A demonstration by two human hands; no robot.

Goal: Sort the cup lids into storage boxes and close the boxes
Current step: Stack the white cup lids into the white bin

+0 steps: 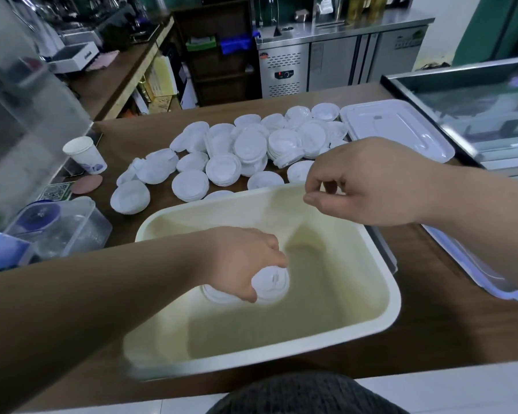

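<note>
My L hand is down inside the cream box, fingers curled round a small stack of white lids near the box's left wall, just above the bottom. My R hand hangs over the far rim, fingers loosely bent, w/ nothing in them. The rest of the lids lie heaped on the counter behind the box. The flat box cover sits at far right, a paper cup at far left.
</note>
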